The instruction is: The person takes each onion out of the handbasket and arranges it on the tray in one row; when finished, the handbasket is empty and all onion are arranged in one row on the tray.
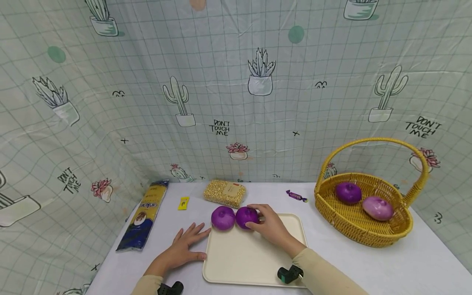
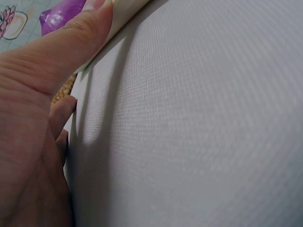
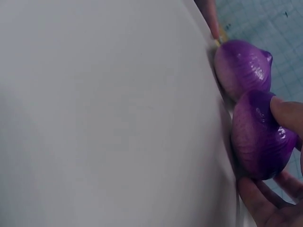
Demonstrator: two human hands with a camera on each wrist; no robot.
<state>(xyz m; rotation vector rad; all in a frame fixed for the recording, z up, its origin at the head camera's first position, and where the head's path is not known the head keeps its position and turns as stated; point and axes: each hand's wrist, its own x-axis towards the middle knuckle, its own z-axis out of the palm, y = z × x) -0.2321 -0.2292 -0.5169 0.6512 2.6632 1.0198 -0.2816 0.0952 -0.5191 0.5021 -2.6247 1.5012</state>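
Observation:
Two purple onions sit side by side at the far left corner of a cream tray [image 1: 254, 262]. My right hand [image 1: 271, 225] grips the right-hand, darker onion [image 1: 246, 218], thumb on the near side and fingers over the far side. Touching it is the lighter onion [image 1: 223, 218], which also shows behind the held one in the right wrist view. My left hand [image 1: 182, 248] rests with spread fingers at the tray's left edge. In the left wrist view its thumb [image 2: 71, 47] lies against the tray rim.
At right stands a yellow wicker basket [image 1: 363, 235] with two more onions [image 1: 377, 208] inside. Behind the tray lies a bag of yellow kernels [image 1: 225, 193]. A purple wrapped candy [image 1: 296, 196], a small yellow packet [image 1: 183, 203] and a blue-gold package [image 1: 144, 217] lie around it.

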